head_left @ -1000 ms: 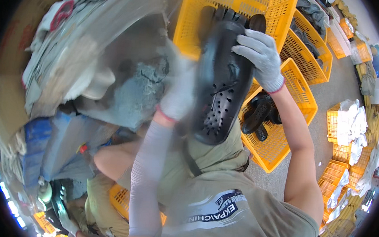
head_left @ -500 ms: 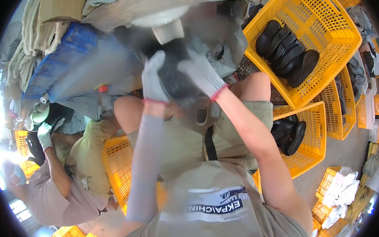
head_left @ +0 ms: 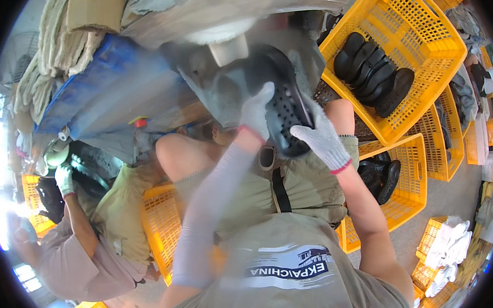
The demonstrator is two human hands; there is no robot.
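Observation:
Both my hands wear white knitted gloves with red cuffs, and between them is a long black shoe sole (head_left: pixel 284 114) with a dotted surface. My left hand (head_left: pixel 256 114) closes on its left edge, thumb up along it. On the right edge, near the lower end, my right hand (head_left: pixel 322 137) grips with the thumb across the face. The sole stands tilted above my lap, its far end close to a pale block (head_left: pixel 230 51) below a blurred white round pad (head_left: pixel 220 32). Some of my fingers are hidden behind the sole.
A yellow crate (head_left: pixel 431 89) at the far right holds several black soles (head_left: pixel 370 71). Another yellow crate (head_left: pixel 415 164) with black soles stands beside my right leg. Blue sheeting (head_left: pixel 104 83) hangs at the left. A co-worker's gloved hand (head_left: pixel 64 179) works at the lower left.
My hands and the sole have moved right and down, away from the pale block. The sole has turned so that its dotted face shows. The right hand now sits lower on its edge.

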